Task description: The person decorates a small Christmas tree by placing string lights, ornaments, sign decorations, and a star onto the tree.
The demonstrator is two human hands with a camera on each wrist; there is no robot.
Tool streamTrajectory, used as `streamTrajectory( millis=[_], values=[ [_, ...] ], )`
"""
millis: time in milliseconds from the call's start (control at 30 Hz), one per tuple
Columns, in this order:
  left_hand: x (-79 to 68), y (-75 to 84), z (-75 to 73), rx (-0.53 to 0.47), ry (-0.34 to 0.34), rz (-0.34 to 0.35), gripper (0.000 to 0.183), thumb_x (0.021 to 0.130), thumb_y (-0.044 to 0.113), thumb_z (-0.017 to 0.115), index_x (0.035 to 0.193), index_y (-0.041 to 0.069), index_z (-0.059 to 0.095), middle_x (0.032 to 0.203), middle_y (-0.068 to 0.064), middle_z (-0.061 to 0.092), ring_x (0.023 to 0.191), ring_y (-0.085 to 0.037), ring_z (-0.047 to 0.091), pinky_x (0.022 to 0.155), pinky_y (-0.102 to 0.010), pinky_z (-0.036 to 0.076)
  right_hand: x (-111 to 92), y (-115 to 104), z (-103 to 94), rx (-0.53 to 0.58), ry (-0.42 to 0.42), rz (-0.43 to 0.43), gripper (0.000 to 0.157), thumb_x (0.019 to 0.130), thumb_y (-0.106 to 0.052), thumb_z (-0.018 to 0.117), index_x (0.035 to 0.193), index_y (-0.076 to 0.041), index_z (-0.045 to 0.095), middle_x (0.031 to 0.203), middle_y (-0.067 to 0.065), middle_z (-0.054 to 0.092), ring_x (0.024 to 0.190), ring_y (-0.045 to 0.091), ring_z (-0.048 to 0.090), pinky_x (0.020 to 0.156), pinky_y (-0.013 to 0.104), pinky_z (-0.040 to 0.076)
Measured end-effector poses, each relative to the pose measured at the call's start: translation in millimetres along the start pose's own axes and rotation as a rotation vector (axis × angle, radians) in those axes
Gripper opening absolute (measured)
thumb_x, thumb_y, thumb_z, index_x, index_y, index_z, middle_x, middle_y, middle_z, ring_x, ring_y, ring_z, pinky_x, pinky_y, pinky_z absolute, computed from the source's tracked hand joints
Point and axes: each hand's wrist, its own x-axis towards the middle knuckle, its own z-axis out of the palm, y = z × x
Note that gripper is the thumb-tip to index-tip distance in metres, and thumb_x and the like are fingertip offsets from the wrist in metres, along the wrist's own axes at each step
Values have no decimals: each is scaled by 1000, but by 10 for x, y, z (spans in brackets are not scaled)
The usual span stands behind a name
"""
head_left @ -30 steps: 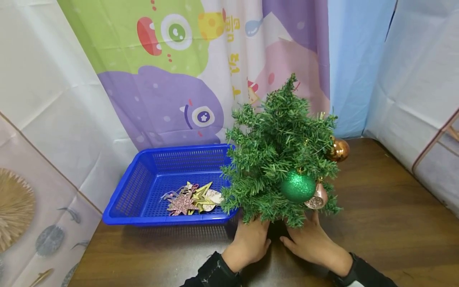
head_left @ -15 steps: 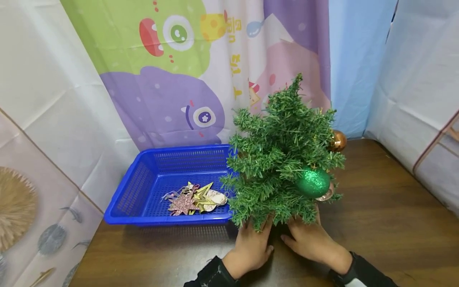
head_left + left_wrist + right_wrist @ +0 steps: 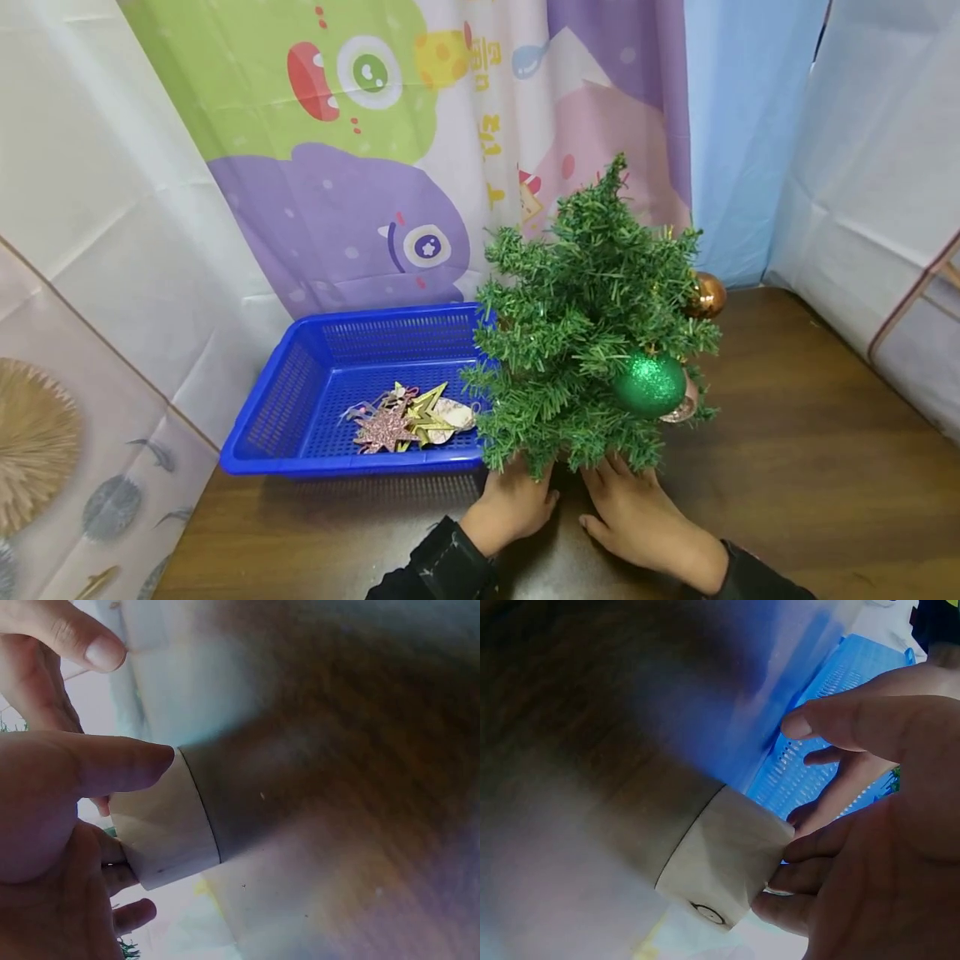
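A small artificial Christmas tree [image 3: 592, 333] stands upright on the table. Its pale wooden base [image 3: 165, 832] is hidden from above by branches but shows in both wrist views. My left hand [image 3: 513, 504] reaches under the lowest branches, its fingers against one side of the base. Against the other side lie the fairly straight fingertips of my right hand [image 3: 885, 840], the thumb apart from the wood. On the tree's right side hang a glittery green ball [image 3: 650, 385], a copper ball [image 3: 707, 296] and a pink ornament [image 3: 684, 404], partly covered by the green one.
A blue plastic basket [image 3: 262, 408] stands left of the tree, whose branches overhang its right edge. In it lie a pink glitter star [image 3: 386, 429], a gold star [image 3: 427, 408] and a whitish ornament [image 3: 457, 414]. A patterned curtain [image 3: 360, 225] hangs behind the wooden table [image 3: 810, 467].
The tree has turned a little, so the green ball sits further right and covers more of the pink ornament. Both hands have stayed at the base, drawing slightly left in the last half second.
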Motion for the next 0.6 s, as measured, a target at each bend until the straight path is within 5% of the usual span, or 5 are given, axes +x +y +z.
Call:
streamTrajectory(
  millis=[233,433,600],
  values=[
    [31,-124,-25,44,-44,107,52,94,43,53,135,12,52,135,-3,52,125,-18,46,104,-31,34,-14,-45,-2,-40,42,6,47,88,-28,68,122,4,59,119,24,57,113,45,51,76,66,42],
    [-21,-153,-42,-107,60,112,40,87,36,66,119,12,64,124,-3,59,113,-21,56,83,-38,50,-52,3,-10,-66,83,0,44,89,-25,65,123,2,59,116,18,61,113,40,51,89,71,30],
    [-49,-146,-17,-147,139,99,52,83,34,70,130,17,56,132,-4,55,120,-22,51,88,-48,44,-62,48,-24,-100,105,1,51,88,-25,65,132,-1,55,111,15,63,112,40,52,95,75,18]
  ],
)
